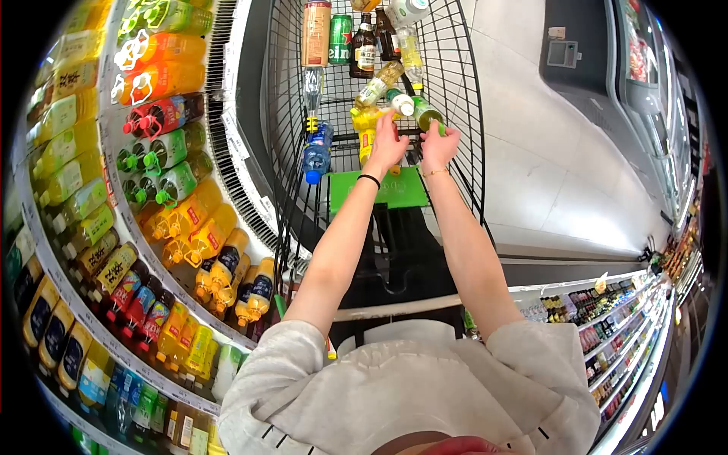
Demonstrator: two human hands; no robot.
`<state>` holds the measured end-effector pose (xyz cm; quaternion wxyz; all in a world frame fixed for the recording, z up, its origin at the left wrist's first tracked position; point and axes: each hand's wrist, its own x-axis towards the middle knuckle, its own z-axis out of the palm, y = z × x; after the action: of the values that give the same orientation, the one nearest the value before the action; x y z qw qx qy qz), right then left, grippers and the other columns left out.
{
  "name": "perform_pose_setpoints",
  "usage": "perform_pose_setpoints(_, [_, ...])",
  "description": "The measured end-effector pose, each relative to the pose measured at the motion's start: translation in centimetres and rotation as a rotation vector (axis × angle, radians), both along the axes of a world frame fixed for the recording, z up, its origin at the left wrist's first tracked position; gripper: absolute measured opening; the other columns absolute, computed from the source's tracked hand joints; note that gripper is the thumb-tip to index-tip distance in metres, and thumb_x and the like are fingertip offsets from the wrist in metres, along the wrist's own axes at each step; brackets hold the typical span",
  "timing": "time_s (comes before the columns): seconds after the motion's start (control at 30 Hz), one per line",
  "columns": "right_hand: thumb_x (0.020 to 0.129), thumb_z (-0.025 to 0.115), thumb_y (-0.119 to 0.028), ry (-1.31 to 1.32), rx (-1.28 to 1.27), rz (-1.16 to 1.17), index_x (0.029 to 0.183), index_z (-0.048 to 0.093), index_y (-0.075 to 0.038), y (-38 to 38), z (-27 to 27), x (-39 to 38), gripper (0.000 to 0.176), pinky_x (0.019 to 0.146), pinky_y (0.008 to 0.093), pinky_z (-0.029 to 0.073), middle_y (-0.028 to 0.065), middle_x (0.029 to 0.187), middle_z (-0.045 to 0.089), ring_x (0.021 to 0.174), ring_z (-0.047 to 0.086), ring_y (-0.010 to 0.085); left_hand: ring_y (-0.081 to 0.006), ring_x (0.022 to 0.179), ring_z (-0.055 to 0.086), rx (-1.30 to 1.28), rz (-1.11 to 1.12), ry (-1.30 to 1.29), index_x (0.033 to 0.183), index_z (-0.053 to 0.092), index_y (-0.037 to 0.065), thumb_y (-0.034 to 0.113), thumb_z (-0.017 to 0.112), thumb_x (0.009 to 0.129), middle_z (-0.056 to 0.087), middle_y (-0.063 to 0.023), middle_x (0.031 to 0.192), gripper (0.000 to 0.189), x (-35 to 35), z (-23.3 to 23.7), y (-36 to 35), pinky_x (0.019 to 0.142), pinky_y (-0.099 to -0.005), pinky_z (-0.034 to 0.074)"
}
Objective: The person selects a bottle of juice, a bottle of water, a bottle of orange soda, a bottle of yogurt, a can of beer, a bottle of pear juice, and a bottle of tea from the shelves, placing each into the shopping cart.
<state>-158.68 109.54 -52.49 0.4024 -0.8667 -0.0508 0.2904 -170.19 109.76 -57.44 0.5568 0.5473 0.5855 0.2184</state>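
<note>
Both my hands are inside a black wire shopping cart (476,98), over the bottles near its handle end. My right hand (440,145) is closed, its fingertips on a green cylindrical drink container (429,115). Just left of it is my left hand (385,145), its fingers reaching forward and its thumb apart, close to a yellow-wrapped bottle (365,117); its palm side is hidden. A white-capped bottle (400,101) and a pale yellow bottle (381,83) lie ahead of my fingers. A blue bottle (317,154) lies to the left.
Farther into the cart stand a tan cylindrical can (316,34), a green beer can (340,39) and brown bottles (363,47). A green panel (379,188) crosses the cart's near end. Shelves of drinks (163,163) line the left. Grey floor (531,152) lies to the right.
</note>
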Motion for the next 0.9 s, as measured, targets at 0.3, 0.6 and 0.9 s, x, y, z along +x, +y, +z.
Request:
perform_pose_setpoints(0.3, [0.085,0.077,-0.024,-0.341,0.092,0.572,0.102,0.064,-0.002,-4.3,14.6,-1.9,0.031,0.071,0.0396,0.053,0.0136,0.089,0.069,0.078,0.068,0.0264,-0.0434,0.127,0.057,-0.043,-0.121,0.001,0.141,0.05,0.0,0.011,0.073,0.081,0.061,-0.0258,0.133,0.065,-5.4,8.5,-5.6,0.111,-0.046,0.046])
perform_pose_setpoints(0.6, [0.085,0.08,-0.016,-0.31,0.468,1.047,0.102,0.069,-0.002,-6.8,31.6,-6.4,0.025,0.06,0.0286,0.049,0.0063,0.09,0.063,0.066,0.058,0.0145,-0.0399,0.123,0.058,0.411,0.018,-0.056,0.138,0.051,0.005,0.009,0.081,0.074,0.061,-0.0188,0.128,0.071,-11.2,23.4,-7.7,0.107,-0.0451,0.048])
perform_pose_setpoints(0.9, [0.094,0.077,-0.021,-0.081,0.58,1.075,0.103,0.071,-0.004,-3.6,40.4,-10.2,0.02,0.062,0.0236,0.044,-0.0027,0.088,0.065,0.069,0.053,0.0058,-0.0202,0.103,0.07,0.304,0.078,-0.198,0.123,0.058,0.001,0.013,0.089,0.073,0.071,-0.0099,0.106,0.061,-16.1,38.3,-12.8,0.098,-0.0342,0.054])
